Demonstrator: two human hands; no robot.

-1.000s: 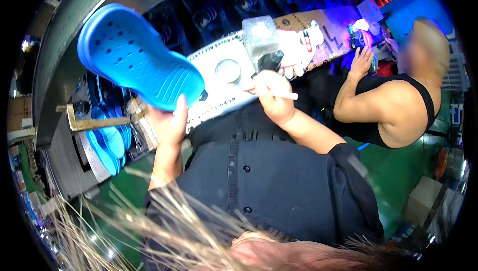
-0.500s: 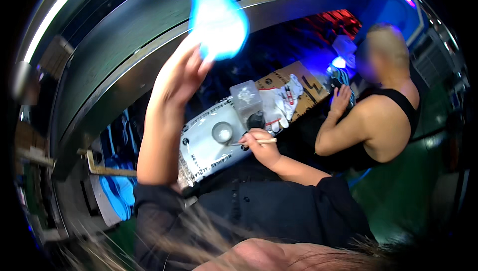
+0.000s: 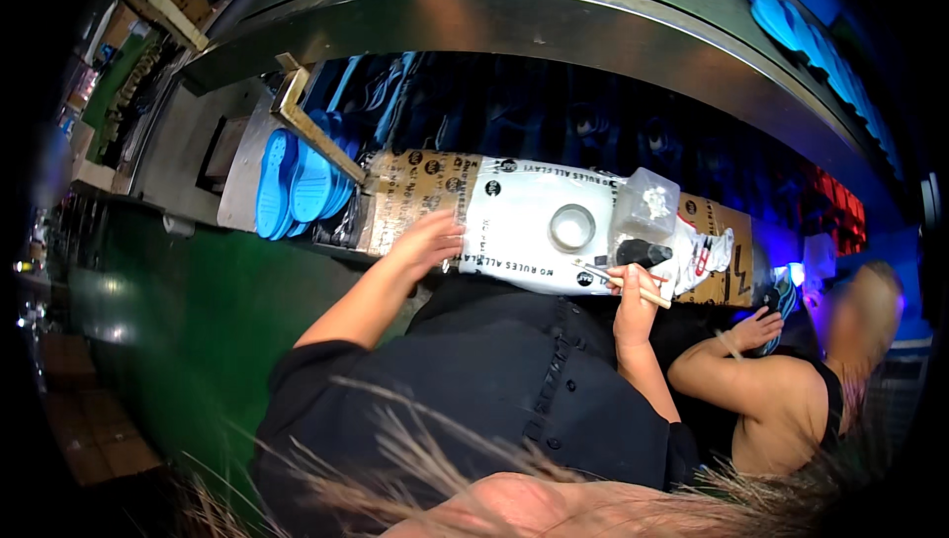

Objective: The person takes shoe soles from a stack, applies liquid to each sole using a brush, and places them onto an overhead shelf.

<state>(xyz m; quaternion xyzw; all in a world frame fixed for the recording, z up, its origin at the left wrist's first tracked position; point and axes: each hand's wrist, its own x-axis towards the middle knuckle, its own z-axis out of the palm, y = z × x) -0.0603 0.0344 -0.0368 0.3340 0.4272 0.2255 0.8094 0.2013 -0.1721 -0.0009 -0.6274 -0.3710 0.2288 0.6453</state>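
Broadly, everything below is placed against the white sheet.

Metal hood (image 3: 554, 14): a long curved grey band arching well above the white sheet, the largest thing in view.
Surface (image 3: 415, 207): a bench covered in brown printed cardboard; the white sheet lies on it, with cardboard showing past both its left and right ends.
White sheet (image 3: 524, 227): a pale printed panel lying flat, with a round ring (image 3: 571, 227) resting near its middle.
Blue clogs (image 3: 297, 182): a stack standing on edge, well to the left of the white sheet, beyond the cardboard; a wooden bar crosses in front of them.
Co-worker's hand (image 3: 756, 329): belongs to another person, to the right of the white sheet and lower, resting on something dark and blue.
Clear box (image 3: 646, 204): a small see-through container at the white sheet's right end, just beside the ring.
Left hand (image 3: 427, 242): laid on the white sheet's left edge, fingers loose and spread, gripping nothing.
Right hand (image 3: 635, 286): at the white sheet's lower right edge, fingers curled around a thin wooden brush handle (image 3: 625, 281).
Dark bottle (image 3: 643, 253): small, just above the right hand, below the clear box.
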